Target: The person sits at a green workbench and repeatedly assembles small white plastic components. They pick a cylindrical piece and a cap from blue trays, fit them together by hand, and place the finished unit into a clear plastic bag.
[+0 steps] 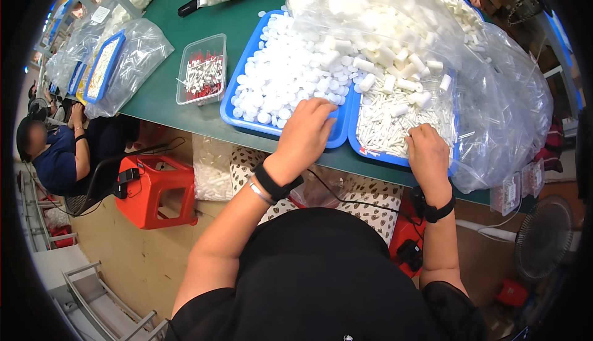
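My left hand (307, 130) is over the near right corner of a blue tray (247, 122) heaped with small white plastic discs (272, 75). Its fingers are bent and drawn together; what they hold, if anything, is hidden. At the near edge of a second blue tray (390, 158), my right hand (427, 151) has its fingertips closed among thin white plastic sticks (389, 122). Whether a stick is between them is too small to tell. Short cream-white cylinders (404, 75) spill onto the far part of the sticks from a large clear plastic bag (370, 8).
Left of the trays, a clear plastic box (202, 69) holds red and white pieces. Clear bags (500, 106) hang over the table's right side. A red stool (154, 193) and a seated person (58, 153) are at left; a fan (543, 236) stands at right.
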`<action>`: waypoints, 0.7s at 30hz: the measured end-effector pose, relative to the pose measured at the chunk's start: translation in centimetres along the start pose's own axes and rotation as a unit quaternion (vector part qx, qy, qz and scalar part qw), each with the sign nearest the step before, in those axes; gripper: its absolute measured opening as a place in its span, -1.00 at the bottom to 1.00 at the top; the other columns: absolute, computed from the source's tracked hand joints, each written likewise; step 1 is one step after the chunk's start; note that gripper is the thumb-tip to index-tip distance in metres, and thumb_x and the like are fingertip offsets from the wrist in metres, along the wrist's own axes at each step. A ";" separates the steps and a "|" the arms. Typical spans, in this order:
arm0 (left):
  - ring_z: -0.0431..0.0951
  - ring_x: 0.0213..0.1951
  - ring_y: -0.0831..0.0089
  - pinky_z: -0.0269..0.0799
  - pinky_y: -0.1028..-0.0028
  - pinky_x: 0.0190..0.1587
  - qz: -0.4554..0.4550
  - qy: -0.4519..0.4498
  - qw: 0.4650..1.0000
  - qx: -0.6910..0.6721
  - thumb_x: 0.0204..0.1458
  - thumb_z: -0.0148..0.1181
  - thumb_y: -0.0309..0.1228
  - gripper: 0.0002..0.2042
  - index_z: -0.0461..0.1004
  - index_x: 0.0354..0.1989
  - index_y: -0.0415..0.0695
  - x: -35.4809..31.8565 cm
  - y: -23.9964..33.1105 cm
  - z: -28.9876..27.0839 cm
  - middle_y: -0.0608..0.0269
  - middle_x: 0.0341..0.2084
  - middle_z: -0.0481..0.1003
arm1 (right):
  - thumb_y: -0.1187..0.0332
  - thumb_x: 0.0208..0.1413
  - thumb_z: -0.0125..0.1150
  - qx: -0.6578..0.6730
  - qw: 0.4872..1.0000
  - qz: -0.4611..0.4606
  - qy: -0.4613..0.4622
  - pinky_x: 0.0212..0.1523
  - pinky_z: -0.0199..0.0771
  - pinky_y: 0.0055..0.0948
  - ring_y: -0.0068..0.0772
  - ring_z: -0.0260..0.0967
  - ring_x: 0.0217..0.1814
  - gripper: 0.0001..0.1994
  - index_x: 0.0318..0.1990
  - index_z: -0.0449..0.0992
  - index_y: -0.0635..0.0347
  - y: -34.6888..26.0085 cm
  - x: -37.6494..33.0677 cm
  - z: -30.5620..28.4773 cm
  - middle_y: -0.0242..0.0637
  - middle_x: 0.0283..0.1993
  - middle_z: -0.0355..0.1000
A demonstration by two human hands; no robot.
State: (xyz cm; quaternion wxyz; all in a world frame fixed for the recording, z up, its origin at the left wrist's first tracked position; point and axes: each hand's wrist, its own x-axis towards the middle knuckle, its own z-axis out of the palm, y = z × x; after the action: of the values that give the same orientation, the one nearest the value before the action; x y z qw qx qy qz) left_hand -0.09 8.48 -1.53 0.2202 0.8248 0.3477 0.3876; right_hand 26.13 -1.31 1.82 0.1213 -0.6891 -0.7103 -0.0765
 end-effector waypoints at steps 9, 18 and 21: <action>0.53 -0.26 0.00 0.47 0.22 -0.19 -0.095 -0.045 0.991 0.089 0.04 0.16 -0.60 -0.83 0.49 -0.18 -0.24 3.2 -1.5 2.2 0.04 -0.17 0.44 | 0.43 0.13 0.22 0.104 0.992 0.049 0.059 -0.41 0.40 -0.19 -0.02 0.44 -0.44 -0.92 -0.32 0.48 0.23 -0.2 -0.2 -0.2 -0.14 -0.40 0.50; 0.55 -0.31 0.01 0.48 0.21 -0.25 -0.090 -0.002 0.994 0.059 0.06 0.18 -0.55 -0.89 0.51 -0.24 -0.19 3.3 -1.4 2.0 0.08 -0.29 0.48 | 0.45 0.10 0.29 0.349 0.927 0.136 0.021 -0.54 0.20 -0.50 -0.53 0.18 -0.61 -0.89 -0.23 0.54 0.24 -2.8 -0.8 -1.4 -0.34 -0.44 0.50; 0.55 -0.33 0.02 0.48 0.24 -0.26 -0.087 -0.015 0.993 0.072 0.08 0.19 -0.51 -0.91 0.53 -0.25 -0.18 3.5 -1.9 2.3 0.09 -0.27 0.50 | 0.48 0.07 0.30 0.376 0.921 0.098 0.034 -0.52 0.18 -0.52 -0.52 0.05 -0.59 -0.88 -0.23 0.55 0.24 -3.6 -0.4 -1.2 -0.36 -0.41 0.48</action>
State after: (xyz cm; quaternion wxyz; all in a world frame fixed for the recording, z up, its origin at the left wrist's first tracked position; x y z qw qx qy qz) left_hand 2.54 12.14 -2.46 0.1978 0.8110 0.4418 0.3285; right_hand 22.59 -2.18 3.07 0.4025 -0.6557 -0.6114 0.1850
